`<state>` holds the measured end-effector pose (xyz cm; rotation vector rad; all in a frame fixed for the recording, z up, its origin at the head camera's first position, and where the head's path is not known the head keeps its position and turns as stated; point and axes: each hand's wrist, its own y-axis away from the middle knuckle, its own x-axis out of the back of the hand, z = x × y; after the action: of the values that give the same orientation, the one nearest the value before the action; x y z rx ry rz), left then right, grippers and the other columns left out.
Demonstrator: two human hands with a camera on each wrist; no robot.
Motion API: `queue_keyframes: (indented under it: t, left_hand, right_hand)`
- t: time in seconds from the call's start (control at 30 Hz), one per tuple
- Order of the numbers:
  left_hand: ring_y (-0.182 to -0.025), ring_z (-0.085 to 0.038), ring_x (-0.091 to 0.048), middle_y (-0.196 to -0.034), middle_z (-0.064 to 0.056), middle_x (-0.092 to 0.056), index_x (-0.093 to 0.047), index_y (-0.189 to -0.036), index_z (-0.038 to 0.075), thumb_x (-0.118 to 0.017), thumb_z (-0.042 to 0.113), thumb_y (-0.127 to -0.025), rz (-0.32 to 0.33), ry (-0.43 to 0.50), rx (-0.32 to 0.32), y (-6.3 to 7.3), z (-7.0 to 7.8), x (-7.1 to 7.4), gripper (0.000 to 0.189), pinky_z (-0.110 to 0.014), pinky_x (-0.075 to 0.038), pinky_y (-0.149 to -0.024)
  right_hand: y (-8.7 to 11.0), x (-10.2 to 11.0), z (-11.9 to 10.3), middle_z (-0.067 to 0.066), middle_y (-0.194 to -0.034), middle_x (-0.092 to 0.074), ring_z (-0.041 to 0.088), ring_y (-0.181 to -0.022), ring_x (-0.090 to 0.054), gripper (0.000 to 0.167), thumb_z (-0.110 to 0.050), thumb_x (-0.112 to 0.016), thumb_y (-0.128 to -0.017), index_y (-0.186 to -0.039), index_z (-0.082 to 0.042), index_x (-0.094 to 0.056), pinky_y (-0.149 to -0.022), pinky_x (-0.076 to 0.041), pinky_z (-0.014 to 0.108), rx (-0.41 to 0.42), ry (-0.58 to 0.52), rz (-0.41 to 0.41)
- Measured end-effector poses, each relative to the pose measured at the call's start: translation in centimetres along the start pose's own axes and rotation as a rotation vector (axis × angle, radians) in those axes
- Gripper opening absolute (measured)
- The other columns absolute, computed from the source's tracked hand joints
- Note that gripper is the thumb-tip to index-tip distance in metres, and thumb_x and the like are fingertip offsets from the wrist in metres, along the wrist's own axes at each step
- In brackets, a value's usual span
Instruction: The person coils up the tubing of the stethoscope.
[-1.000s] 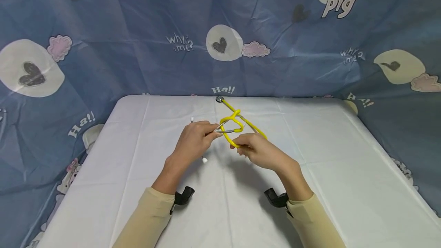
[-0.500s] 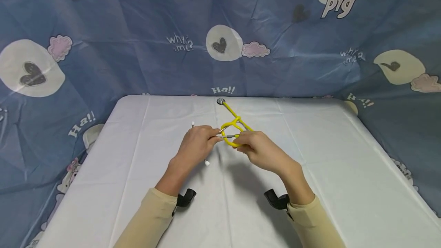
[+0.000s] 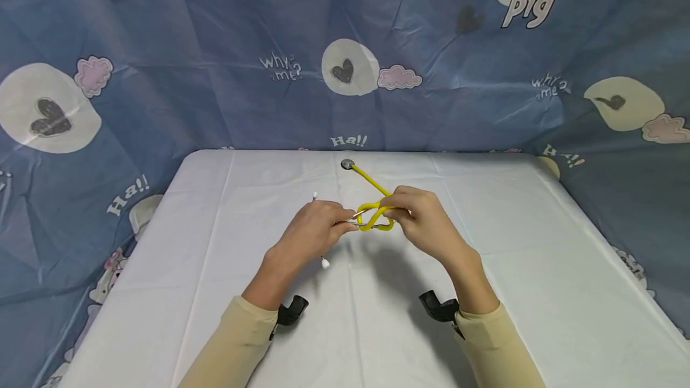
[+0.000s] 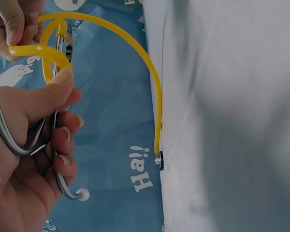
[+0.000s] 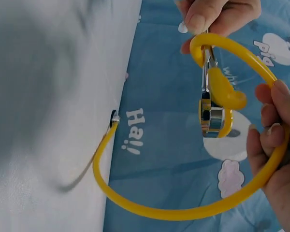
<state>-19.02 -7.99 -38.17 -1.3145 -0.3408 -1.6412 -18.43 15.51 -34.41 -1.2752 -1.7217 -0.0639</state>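
Observation:
Between both hands is a stethoscope with yellow tubing [image 3: 371, 180] and silver ear tubes. My left hand [image 3: 309, 229] pinches the ear tubes [image 4: 61, 179] between thumb and fingers, near where they meet the tubing. White ear tips [image 3: 325, 263] stick out on either side of that hand. My right hand [image 3: 428, 217] grips the yellow tube, which is looped around the ear tubes just beyond the left fingertips. From the right hand the tube runs away to the round chest piece [image 3: 347, 164], which lies on the table near its far edge. A short silver piece [image 5: 213, 121] shows by the loop.
A white cloth covers the table [image 3: 215, 292]. Behind it and at both sides hangs a blue printed curtain [image 3: 242, 100]. Dark wrist cameras [image 3: 439, 307] stick out inward from both beige sleeves [image 3: 234, 334].
My right hand has shifted up and right, wrapping the yellow tube across the ear tubes. The left hand has moved slightly right and nearer. The chest piece has slid a little toward me.

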Motion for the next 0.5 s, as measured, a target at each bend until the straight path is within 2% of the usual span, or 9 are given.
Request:
queue_keyframes:
  t: [0.2, 0.33, 0.5]
  left_hand:
    - [-0.068, -0.003, -0.054, -0.084, 0.01, -0.069, -0.078, -0.105, 0.022, -0.073, 0.029, -0.09, -0.064, 0.028, -0.064, -0.08, 0.31, 0.19, 0.017, -0.021, -0.045, -0.063]
    - [-0.071, -0.001, -0.056, -0.089, 0.011, -0.071, -0.078, -0.106, 0.022, -0.073, 0.027, -0.09, -0.095, 0.068, -0.113, 0.02, 0.5, 0.19, 0.017, -0.019, -0.046, -0.066]
    - [-0.073, -0.001, -0.057, -0.091, 0.012, -0.072, -0.077, -0.11, 0.023, -0.073, 0.027, -0.091, -0.107, 0.087, -0.143, 0.05, 0.64, 0.22, 0.02, -0.019, -0.047, -0.066]
  right_hand:
    - [0.1, 0.42, 0.53, -0.007, -0.075, -0.067, 0.007, -0.063, -0.051, 0.012, -0.004, -0.081, -0.078, -0.086, -0.014, -0.078, -0.053, -0.042, 0.023, 0.005, -0.017, 0.095]
    - [0.17, 0.64, 0.75, -0.008, -0.076, -0.069, 0.008, -0.064, -0.055, 0.013, -0.007, -0.083, -0.077, -0.085, -0.016, -0.079, -0.055, -0.045, 0.024, -0.028, -0.06, 0.108]
    - [0.17, 0.79, 1.04, -0.006, -0.079, -0.072, 0.009, -0.068, -0.061, 0.012, -0.01, -0.083, -0.078, -0.086, -0.017, -0.079, -0.06, -0.048, 0.025, -0.08, -0.134, 0.107]
